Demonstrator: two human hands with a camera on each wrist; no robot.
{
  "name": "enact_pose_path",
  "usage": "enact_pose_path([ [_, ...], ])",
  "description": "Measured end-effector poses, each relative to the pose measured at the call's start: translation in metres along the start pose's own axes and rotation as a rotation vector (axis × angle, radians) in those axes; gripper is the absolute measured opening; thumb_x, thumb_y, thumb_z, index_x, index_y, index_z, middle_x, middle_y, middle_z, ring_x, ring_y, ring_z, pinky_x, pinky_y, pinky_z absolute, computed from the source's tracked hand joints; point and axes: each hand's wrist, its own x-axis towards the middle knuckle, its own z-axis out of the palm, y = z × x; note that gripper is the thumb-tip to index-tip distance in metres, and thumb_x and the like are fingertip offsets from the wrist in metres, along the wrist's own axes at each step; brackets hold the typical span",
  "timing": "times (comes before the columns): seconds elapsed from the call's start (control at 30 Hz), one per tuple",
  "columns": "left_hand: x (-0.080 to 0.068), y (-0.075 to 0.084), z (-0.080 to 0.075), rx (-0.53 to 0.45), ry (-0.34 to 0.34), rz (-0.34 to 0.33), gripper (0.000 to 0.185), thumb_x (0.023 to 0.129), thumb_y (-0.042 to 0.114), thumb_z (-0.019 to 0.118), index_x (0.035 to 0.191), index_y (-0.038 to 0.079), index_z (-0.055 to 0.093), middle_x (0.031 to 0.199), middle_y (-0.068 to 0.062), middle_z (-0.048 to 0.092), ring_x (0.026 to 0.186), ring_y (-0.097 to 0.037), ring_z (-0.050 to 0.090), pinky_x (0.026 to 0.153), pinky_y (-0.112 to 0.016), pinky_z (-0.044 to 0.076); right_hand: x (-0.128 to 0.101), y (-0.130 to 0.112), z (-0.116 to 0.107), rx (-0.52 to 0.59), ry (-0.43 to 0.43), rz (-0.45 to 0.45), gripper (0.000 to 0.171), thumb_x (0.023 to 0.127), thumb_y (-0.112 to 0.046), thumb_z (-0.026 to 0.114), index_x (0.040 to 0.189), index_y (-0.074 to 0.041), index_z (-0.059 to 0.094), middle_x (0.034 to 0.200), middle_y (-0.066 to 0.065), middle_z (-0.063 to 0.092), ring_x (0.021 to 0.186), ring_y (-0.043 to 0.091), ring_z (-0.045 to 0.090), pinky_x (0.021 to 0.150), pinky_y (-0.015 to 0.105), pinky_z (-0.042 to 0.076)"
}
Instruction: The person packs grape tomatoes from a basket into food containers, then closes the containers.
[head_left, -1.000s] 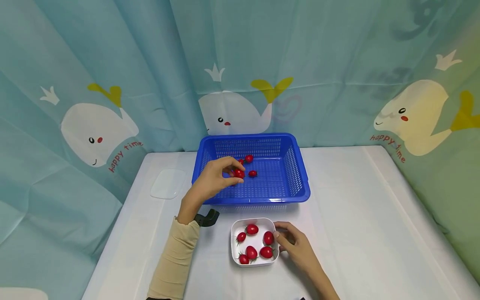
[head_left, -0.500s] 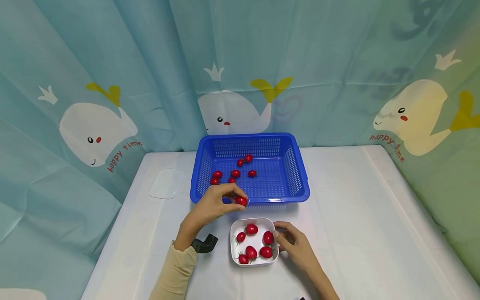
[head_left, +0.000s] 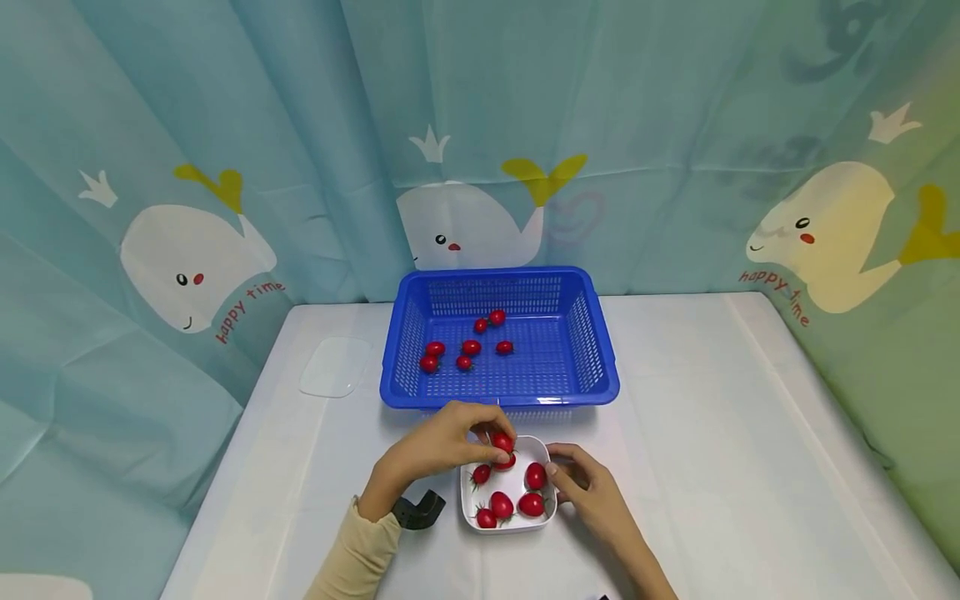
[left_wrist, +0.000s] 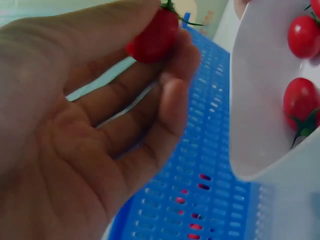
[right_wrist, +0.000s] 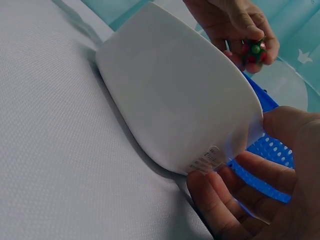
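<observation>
Head view: tomato [head_left: 502, 442] over bowl's [head_left: 471, 515] far rim.

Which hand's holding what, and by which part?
Left hand pinches a cherry tomato by its body, over the white bowl. Right hand grips the bowl's rim.

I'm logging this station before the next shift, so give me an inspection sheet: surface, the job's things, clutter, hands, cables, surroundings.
Surface: white table, covered with a cloth.
Job's things: white bowl with six tomatoes; blue basket behind it with six more on its floor; one tomato held over the bowl.
Clutter: clear lid left of the basket; black object by the left wrist.
Hands: left hand pinches the tomato; right hand holds the bowl's right rim.
Cables: nothing seen.
Surroundings: teal whale-print curtain behind and to both sides.
</observation>
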Motion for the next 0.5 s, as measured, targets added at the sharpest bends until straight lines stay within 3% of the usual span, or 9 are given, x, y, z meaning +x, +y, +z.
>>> enact_pose_path([
  [0.17,0.002,0.003,0.009,0.062,-0.06,0.005,0.022,0.097,0.027,0.076,0.113,0.013,0.074,0.097,0.012,0.07,0.088,-0.002,0.06,0.082,-0.021,0.054,0.0,0.0,0.0,0.002,-0.003,0.004,0.034,0.101,-0.016,0.068,0.131,-0.001,0.066,0.108,0.02,0.074,0.088,0.004,0.069,0.07,0.027,0.061],
  [0.3,0.006,0.007,0.019,0.145,-0.105,0.023,0.013,0.097,0.03,0.075,0.105,0.019,0.075,0.086,0.014,0.065,0.078,0.0,0.055,0.072,-0.017,0.049,0.0,0.0,0.0,-0.004,0.0,-0.005,0.033,0.101,-0.016,0.067,0.13,-0.001,0.066,0.109,0.02,0.075,0.088,0.005,0.07,0.069,0.028,0.061],
  [0.5,0.01,0.008,0.035,0.235,-0.166,-0.003,0.007,0.098,0.032,0.074,0.098,0.025,0.073,0.081,0.017,0.063,0.073,0.002,0.055,0.071,-0.014,0.05,0.0,0.0,-0.001,-0.018,-0.008,-0.024,0.031,0.101,-0.015,0.067,0.129,-0.002,0.066,0.105,0.018,0.075,0.086,0.007,0.071,0.069,0.027,0.061],
])
